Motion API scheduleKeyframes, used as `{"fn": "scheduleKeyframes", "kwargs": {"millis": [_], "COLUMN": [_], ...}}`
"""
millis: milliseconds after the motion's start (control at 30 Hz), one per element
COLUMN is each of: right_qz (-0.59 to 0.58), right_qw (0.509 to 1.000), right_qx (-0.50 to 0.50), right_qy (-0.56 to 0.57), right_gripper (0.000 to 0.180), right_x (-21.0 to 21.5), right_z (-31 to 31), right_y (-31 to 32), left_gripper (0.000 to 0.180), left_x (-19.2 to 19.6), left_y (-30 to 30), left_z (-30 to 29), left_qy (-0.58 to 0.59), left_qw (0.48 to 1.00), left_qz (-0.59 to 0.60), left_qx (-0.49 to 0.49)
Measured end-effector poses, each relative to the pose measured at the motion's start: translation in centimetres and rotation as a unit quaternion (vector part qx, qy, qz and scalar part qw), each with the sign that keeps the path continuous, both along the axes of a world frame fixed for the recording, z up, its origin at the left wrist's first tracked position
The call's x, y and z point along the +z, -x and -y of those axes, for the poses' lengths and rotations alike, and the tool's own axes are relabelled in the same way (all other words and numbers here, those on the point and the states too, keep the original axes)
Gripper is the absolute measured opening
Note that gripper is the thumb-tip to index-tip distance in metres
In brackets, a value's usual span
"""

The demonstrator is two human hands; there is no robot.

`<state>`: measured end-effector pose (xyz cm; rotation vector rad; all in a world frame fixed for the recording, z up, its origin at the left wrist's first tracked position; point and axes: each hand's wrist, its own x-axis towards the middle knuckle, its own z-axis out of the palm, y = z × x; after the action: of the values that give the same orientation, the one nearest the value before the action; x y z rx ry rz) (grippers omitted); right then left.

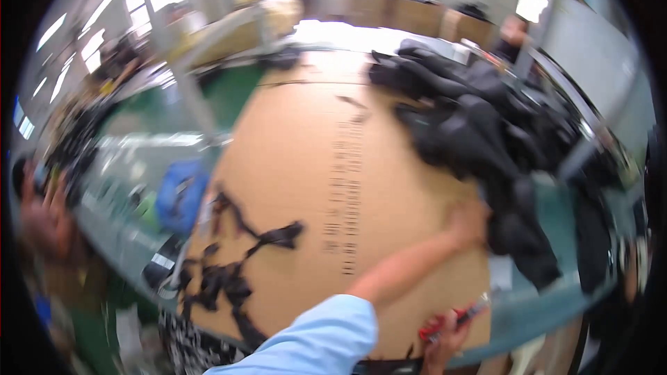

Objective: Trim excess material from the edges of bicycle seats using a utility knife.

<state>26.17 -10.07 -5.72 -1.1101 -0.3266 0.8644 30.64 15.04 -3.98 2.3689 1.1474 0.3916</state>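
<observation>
holding red-handled tool [436,326] in right hand [448,342] at five o'clock, likely freeing left hand [469,223] beside black cloth [479,132] at four, cannot tell left grip.

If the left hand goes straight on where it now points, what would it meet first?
Most likely the black cloth heaped at the right side of the cardboard. The left hand points toward it and looks very near; the blur hides whether they touch.

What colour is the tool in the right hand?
The tool looks mostly red, in the head view.
</observation>
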Motion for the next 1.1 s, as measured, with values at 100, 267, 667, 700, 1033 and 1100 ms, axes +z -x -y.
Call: {"fn": "scheduleKeyframes", "kwargs": {"millis": [100,267,667,700,1033,1100], "right_qz": [0.050,0.088,0.079,0.078,0.105,0.108], "right_qw": [0.998,0.994,0.996,0.996,0.992,0.989], "right_qx": [0.023,0.033,0.015,0.012,0.063,0.099], "right_qy": [0.023,0.052,0.040,0.043,0.038,0.016], "right_gripper": [0.030,0.024,0.028,0.028,0.021,0.023], "right_x": [0.5,1.3,1.0,1.1,1.2,2.3], "right_z": [-0.8,0.2,0.3,0.2,-0.4,-0.1], "right_y": [0.3,0.0,0.0,0.0,0.8,1.5], "left_gripper": [0.083,0.056,0.054,0.054,0.060,0.055], "left_x": [-1.8,-0.3,9.1,9.4,6.2,3.0], "left_y": [0.8,-1.6,3.9,5.6,26.6,28.2], "left_z": [-3.4,-3.8,-11.0,-10.6,9.8,15.3], "left_qy": [-0.107,-0.391,-0.472,-0.466,-0.445,-0.384], "left_qw": [0.950,0.915,0.854,0.855,0.895,0.923], "left_qz": [0.190,0.069,-0.208,-0.214,0.029,-0.016], "left_qx": [0.224,0.064,-0.075,-0.074,0.013,0.017]}}
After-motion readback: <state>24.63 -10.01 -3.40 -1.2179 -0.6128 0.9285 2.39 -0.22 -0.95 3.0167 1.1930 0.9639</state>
